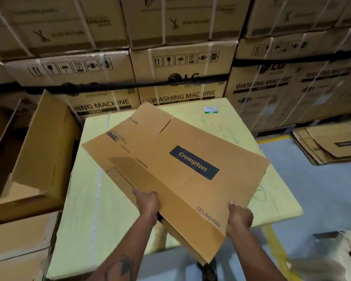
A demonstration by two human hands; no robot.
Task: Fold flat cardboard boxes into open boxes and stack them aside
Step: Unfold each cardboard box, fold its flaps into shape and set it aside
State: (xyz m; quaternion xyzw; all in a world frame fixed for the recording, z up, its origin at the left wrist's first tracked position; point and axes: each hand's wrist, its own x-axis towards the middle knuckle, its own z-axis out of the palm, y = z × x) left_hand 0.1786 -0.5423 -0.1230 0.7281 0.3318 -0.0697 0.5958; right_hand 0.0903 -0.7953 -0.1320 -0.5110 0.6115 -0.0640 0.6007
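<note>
At the far left, an open cardboard box [39,151] stands with one flap raised, beside further cartons stacked below it. Just right of it lies a pale yellow surface [101,209], a broad flat top that serves as the work area; a small white and green label [210,109] sits near its far edge, and green pen marks show on its right portion.

Over this surface the flat cardboard box [176,165] is held tilted, its far corner toward the wall of cartons and its near edge toward the person. A dark panel printed "Crompton" sits near its middle, and "CEILING FAN" is printed along the near right edge. One long panel on the near side is folded partly away from the rest.

The left hand [147,201] grips the near edge of the box, fingers curled round the folded panel. The right hand [239,217] grips the near right corner, thumb on top and fingers hidden beneath. The two hands are apart, each clamped on the same box.

Behind, washing machine cartons [180,84] are stacked in a wall, bound with white straps. At the far right, a pile of flat cardboard [330,142] lies on the grey floor [312,189].
</note>
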